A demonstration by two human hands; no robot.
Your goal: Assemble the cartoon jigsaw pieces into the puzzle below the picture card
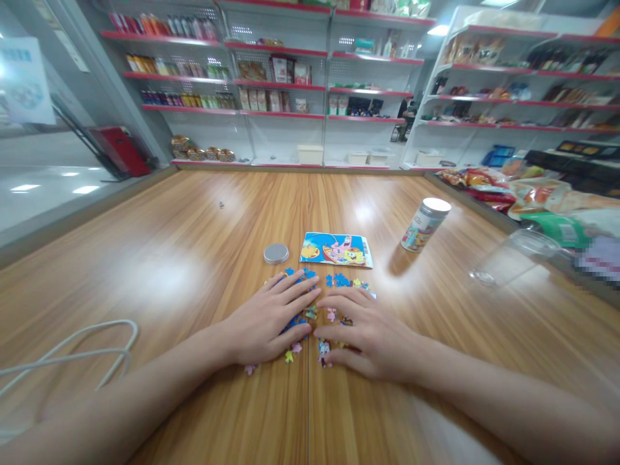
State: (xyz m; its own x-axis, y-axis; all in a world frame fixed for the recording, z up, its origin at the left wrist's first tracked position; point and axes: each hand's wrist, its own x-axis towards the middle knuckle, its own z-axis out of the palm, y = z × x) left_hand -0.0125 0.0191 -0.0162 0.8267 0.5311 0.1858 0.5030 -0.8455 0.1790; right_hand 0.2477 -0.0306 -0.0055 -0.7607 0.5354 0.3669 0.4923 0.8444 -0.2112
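Several small colourful puzzle pieces point(339, 280) lie scattered on the wooden table point(194, 258). My left hand point(268, 320) rests flat on the pieces with its fingers stretched out. My right hand point(368, 329) lies flat beside it, fingers spread over more pieces. The fingertips of both hands nearly meet in the middle. Just beyond the pieces lies a cartoon picture card point(336, 249). A round metal lid point(276, 253) sits to the left of the card.
A cylindrical tin point(425, 224) stands at the right of the card. A clear plastic container point(513, 258) lies farther right. A white cable point(72, 352) loops at the left. Snack bags point(533, 194) pile at the right edge. Shop shelves point(281, 84) stand behind.
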